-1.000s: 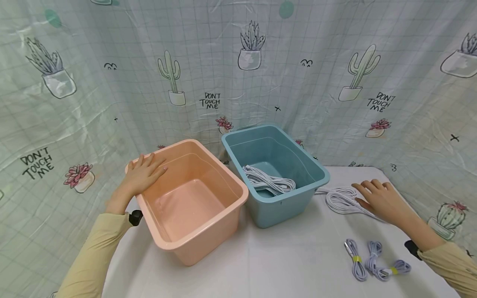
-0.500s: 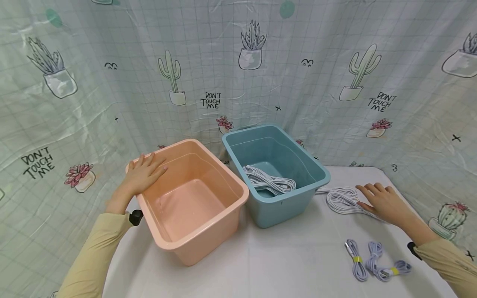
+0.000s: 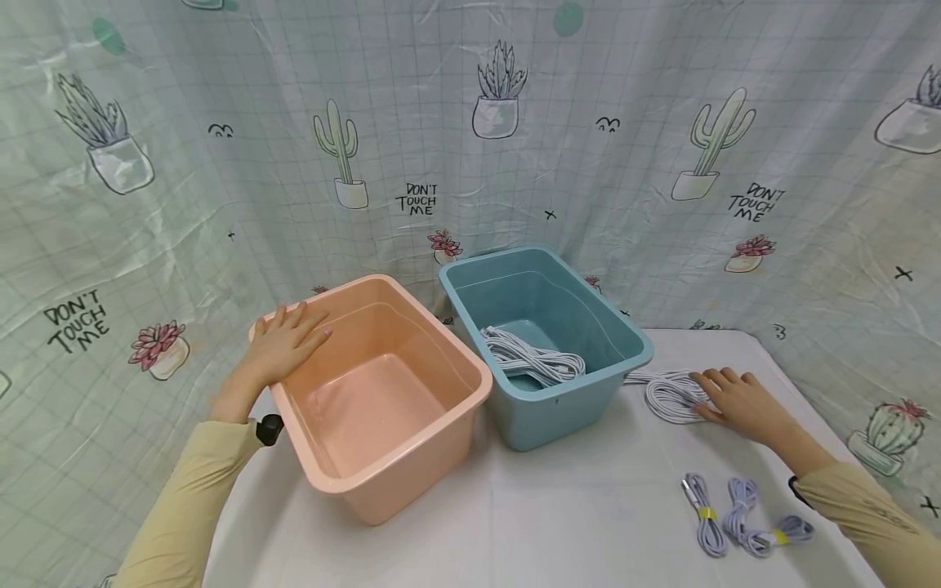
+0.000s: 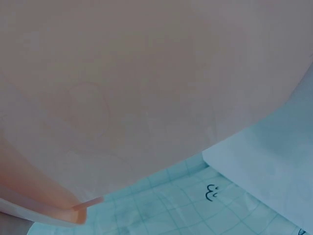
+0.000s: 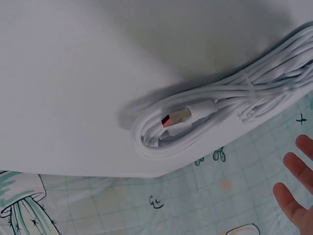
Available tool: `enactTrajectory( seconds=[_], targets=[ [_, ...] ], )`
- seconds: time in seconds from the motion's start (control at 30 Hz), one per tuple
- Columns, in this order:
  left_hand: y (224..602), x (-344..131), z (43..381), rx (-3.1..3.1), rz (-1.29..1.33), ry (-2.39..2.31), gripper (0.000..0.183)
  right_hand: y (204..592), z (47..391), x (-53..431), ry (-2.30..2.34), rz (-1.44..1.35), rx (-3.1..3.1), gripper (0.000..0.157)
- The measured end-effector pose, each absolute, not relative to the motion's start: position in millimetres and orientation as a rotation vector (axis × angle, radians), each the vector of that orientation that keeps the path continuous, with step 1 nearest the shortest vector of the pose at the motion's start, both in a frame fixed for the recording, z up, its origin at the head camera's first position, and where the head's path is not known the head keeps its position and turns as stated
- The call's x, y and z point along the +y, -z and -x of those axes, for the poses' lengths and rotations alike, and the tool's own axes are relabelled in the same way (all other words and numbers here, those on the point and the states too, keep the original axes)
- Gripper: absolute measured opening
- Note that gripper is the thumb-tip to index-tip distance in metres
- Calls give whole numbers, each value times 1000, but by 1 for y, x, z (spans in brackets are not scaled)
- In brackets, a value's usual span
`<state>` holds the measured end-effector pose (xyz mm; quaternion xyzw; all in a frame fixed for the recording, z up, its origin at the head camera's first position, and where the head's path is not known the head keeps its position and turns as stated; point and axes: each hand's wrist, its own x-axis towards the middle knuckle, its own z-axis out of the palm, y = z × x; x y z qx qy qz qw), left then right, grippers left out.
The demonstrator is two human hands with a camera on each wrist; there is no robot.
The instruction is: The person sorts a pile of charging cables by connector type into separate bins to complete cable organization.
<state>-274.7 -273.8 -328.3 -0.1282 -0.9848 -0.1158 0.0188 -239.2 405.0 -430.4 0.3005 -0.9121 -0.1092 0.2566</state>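
Observation:
My left hand (image 3: 283, 347) rests on the left rim of the peach tub (image 3: 419, 457), its fingers spread over the inner wall. In the left wrist view the tub's wall (image 4: 146, 98) fills most of the picture. My right hand (image 3: 742, 400) hovers at the coiled white cable (image 3: 665, 400) on the table; its fingertips cover part of the coil. In the right wrist view the cable (image 5: 195, 98) shows a USB plug (image 5: 178, 118), and the parted fingers (image 5: 293, 166) appear at the lower right, apart from the coil. Contact cannot be told from the head view.
A blue tub (image 3: 559, 420) beside the peach one holds bundled white cables (image 3: 532, 355). Small bundled cables (image 3: 704, 514) with yellow ties lie on the white table (image 3: 573, 523), nearer me. A patterned curtain (image 3: 625, 204) hangs behind and at both sides.
My right hand drew slightly right, then came left and lower over the coiled cable. The left hand has stayed on the peach tub's rim.

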Motion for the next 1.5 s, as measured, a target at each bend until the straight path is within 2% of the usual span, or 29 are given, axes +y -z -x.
enactTrajectory(
  seconds=[1.07,1.3,1.5],
  targets=[
    [329,-274,276,-3064,392,372,64,457,245,406,368,-723,-2707,52],
    [329,-274,276,-3058,390,371,64,458,245,405,365,-687,-2784,60],
    [330,-274,276,-3060,392,380,64,458,243,403,368,-686,-2784,57]
  ],
)
